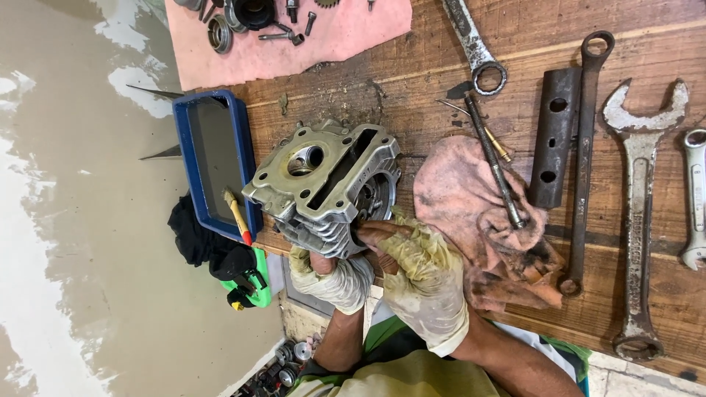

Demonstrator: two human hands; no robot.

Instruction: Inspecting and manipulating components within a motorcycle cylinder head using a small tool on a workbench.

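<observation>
A grey metal engine cylinder head (323, 184) with cooling fins is held tilted over the near edge of a wooden workbench (441, 66). My left hand (329, 278), in a dirty white glove, grips it from underneath. My right hand (425, 283), also gloved, holds its right side, with bare fingertips pressed at a round opening there.
A blue tray (193, 121) with a yellow-handled brush (237, 213) sits to the left. A stained pink rag (471, 213) with a long thin rod (494, 163) lies to the right. Beyond are a perforated metal tube (553, 136), several spanners (641, 213), and a pink cloth (346, 33) with small parts.
</observation>
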